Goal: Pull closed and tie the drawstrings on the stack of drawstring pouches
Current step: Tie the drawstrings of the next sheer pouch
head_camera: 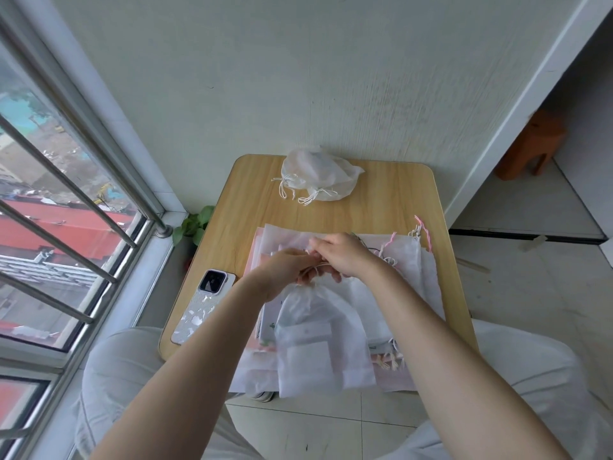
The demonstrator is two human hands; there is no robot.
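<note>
- On the small wooden table [391, 200] by the wall: one flat stack of pouches [411, 277], white and pale pink, count of layers not readable; loose pink and white cord ends lie at its right edge
- Far edge of table: two finished pouches [318, 175], white, necks gathered, cords tied; they lie touching each other, necks toward the person
- One white pouch [321, 340] held up above the stack's near side; long axis runs away from the person, gathered neck at the far end under the hands, closed bottom hanging over the table's near edge
- Left hand [282, 270] and right hand [341, 255] meet at that neck; fingers of both curled and pinching the white drawstring [316, 267]; knot itself too small to judge
- One phone [204, 307] at the table's left edge, back up, patterned white case; no readable writing on anything
- One green plant [194, 224] on the floor between table and window [66, 227]
- One orange stool [534, 144] far right, well apart
</note>
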